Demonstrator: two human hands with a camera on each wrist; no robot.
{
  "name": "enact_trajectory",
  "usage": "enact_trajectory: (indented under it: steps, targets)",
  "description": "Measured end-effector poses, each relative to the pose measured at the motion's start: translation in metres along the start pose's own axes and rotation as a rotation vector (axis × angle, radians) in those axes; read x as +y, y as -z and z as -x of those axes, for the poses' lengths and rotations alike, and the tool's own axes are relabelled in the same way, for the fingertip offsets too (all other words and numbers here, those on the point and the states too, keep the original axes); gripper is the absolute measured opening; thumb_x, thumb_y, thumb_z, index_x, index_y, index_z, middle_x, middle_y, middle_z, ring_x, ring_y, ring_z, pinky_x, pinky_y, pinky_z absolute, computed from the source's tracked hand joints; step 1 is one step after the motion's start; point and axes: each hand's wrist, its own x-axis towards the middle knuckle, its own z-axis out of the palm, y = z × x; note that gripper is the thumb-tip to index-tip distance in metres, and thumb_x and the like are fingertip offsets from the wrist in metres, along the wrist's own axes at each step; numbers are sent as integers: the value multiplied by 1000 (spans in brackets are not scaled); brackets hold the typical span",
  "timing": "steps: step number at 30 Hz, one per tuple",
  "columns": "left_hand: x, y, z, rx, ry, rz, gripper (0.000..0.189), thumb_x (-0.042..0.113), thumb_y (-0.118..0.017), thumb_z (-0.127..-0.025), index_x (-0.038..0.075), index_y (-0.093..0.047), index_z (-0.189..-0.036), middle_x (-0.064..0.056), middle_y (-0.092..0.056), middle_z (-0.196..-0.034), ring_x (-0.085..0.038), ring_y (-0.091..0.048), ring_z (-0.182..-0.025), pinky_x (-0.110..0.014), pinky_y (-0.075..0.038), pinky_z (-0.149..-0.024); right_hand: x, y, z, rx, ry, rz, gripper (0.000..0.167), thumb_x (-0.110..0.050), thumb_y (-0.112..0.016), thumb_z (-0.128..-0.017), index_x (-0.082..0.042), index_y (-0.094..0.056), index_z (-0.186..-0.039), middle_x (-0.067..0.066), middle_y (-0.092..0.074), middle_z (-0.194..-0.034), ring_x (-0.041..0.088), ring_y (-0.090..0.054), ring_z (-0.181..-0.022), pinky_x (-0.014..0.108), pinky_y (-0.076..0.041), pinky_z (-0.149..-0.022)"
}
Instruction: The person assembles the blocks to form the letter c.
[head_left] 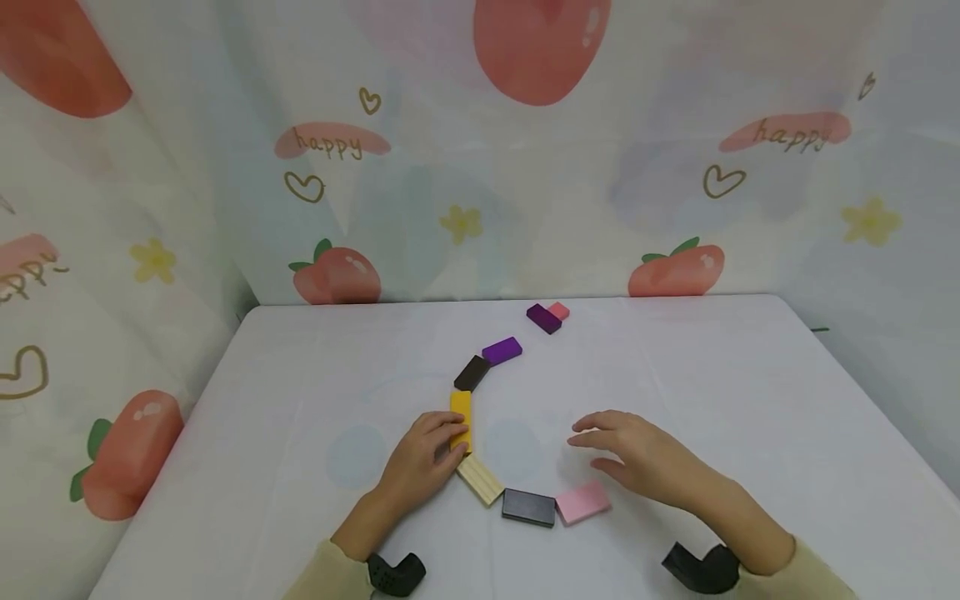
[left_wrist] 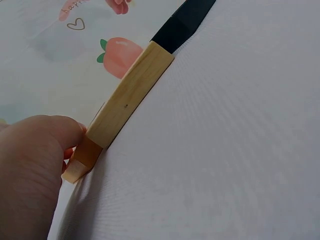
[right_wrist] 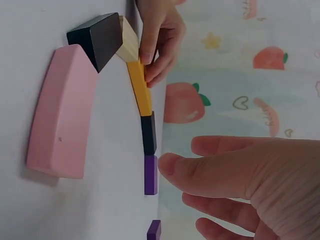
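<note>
My left hand holds the yellow block at its left side, fingertips over its top and thumb by its near end. In the left wrist view the thumb lies beside the joint between that yellow block and the pale wooden block. A curved row continues with a dark grey block and a pink block. Above and right of the pink one, my right hand hovers with spread, slightly bent fingers and nothing in them.
Beyond the yellow block, the row goes on with a black block and a purple block. Farther back, a dark purple block touches a small coral block. A printed curtain hangs behind the white table.
</note>
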Motion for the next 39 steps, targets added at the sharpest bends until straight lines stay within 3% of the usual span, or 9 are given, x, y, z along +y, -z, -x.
enact_trajectory:
  steps: [12,24,31,39]
  targets:
    - [-1,0,0,-4,0,-16,23,15,-70,-82,6,-69,-103,-1,-59,-112,-13,-49,-108,-29,-42,-93,29,5,-30,56,-117,-44,33,1,-74,-73,-5,-68,-104,4,-62,-105,25,-57,-101,41,-49,-83]
    - [-1,-1,0,-7,-2,-9,24,15,-70,-82,6,-68,-104,-1,-59,-112,-13,-49,-108,-29,-42,-92,55,-11,-62,-17,-206,-76,29,1,-71,-76,-2,-68,-105,10,-62,-103,29,-56,-100,45,-46,-87]
    - [0,-2,0,5,-1,-10,24,15,-71,-81,6,-69,-103,0,-59,-112,-13,-50,-108,-29,-42,-92,70,-16,-87,13,-242,-70,28,2,-70,-77,1,-68,-105,13,-63,-103,31,-56,-100,46,-44,-88]
    - [-4,-2,1,0,1,2,24,16,-70,-82,7,-69,-104,0,-59,-113,-13,-49,-109,-29,-41,-93,80,-29,-113,54,-316,-78,34,0,-68,-79,2,-63,-113,18,-59,-114,34,-50,-110,48,-39,-95]
